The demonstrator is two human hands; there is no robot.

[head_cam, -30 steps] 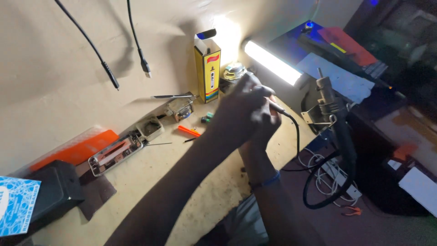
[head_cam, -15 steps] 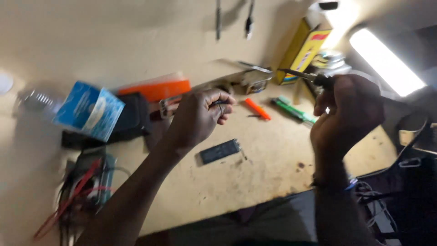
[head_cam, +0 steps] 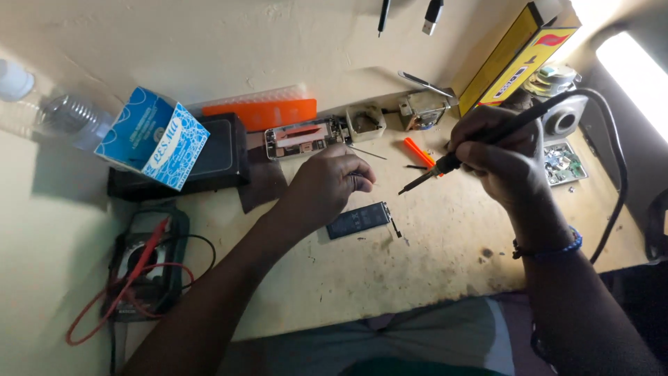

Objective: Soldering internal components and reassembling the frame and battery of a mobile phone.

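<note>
Right hand (head_cam: 504,157) closed around a soldering iron (head_cam: 480,143), tip angled down-left, hanging just above the table (head_cam: 431,244), cord looping off right. Left hand (head_cam: 327,184) curled shut, fingertips pinched; can't tell what's in them. Flat black battery (head_cam: 358,219) lies on the table just near-right of the left hand, below the iron tip. Opened phone (head_cam: 306,137) sits far of the left hand. Small square tray (head_cam: 365,122) beside it, contents unclear. Blue box (head_cam: 153,139) on a black case, far left. Multimeter (head_cam: 142,261) near left.
</note>
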